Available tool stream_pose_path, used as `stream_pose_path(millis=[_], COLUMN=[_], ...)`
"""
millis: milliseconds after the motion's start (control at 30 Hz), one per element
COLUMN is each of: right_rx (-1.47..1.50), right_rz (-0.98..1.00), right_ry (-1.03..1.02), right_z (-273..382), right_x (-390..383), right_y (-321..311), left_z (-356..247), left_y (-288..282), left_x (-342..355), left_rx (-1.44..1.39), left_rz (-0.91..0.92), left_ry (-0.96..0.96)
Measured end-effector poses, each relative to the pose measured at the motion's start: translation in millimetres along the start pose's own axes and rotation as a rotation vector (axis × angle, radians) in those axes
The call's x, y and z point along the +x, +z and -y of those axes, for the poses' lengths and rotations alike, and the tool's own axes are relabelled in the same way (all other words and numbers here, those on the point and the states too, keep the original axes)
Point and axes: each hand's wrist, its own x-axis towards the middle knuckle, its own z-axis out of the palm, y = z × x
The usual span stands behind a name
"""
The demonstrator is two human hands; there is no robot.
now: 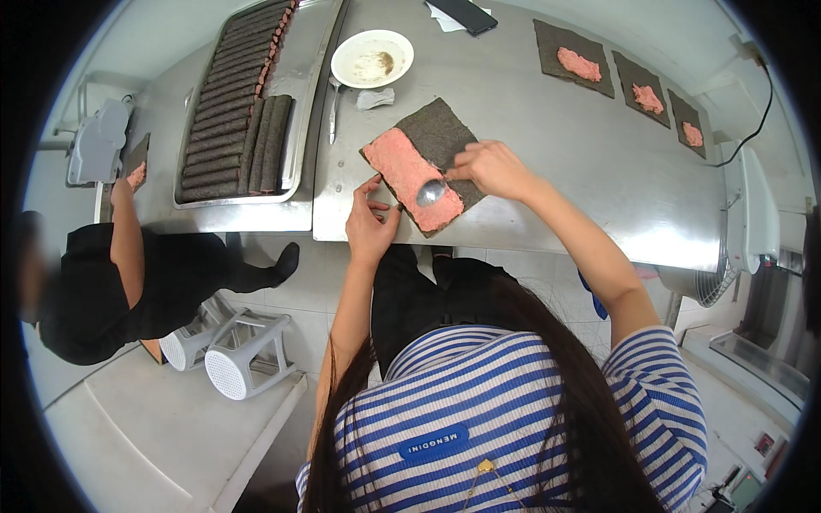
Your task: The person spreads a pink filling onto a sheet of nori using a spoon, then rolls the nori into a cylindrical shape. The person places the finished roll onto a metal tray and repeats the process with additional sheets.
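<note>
A dark seaweed sheet (440, 128) lies diagonally on the steel table (581, 171), with a band of pink paste (392, 158) spread over its lower-left part. My right hand (487, 171) grips a spoon, whose bowl (431, 192) rests on the paste; its handle is mostly hidden by my fingers. My left hand (373, 221) is at the sheet's lower-left edge, fingertips touching it, thumb and fingers apart.
A tray of dark rolls (228, 128), white bowl (372, 56), loose spoon (333, 120), phone (462, 17) and three topped sheets (641, 77) surround the work. A co-worker (124, 282) works at left beside stools (248, 350). A cord (753, 137) hangs at right.
</note>
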Motion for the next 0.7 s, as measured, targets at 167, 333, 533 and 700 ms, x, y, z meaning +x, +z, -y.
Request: stream_pose_path(millis=[167,333,533,700], right_rx=[-0.047,-0.089,0.025,-0.021], right_rz=[-0.038,-0.201,0.124,0.075], right_ry=[-0.025,0.049,0.027,-0.007], right_z=[-25.1,-34.7,-18.2,-27.7], right_x=[48.5,78.3,41.1,38.1], right_y=[9.1,8.1,-22.9,-7.4], left_z=[0.7,0.3,1.7,-0.2], left_y=[1.0,1.1,-0.4,0.5], left_x=[0.4,1.4,-0.6,-0.2], left_rx=[-0.006,-0.012,-0.008,0.014], left_rz=[-0.004,-0.008,-0.02,0.002], left_ry=[-0.011,-0.005,-0.026,-0.053])
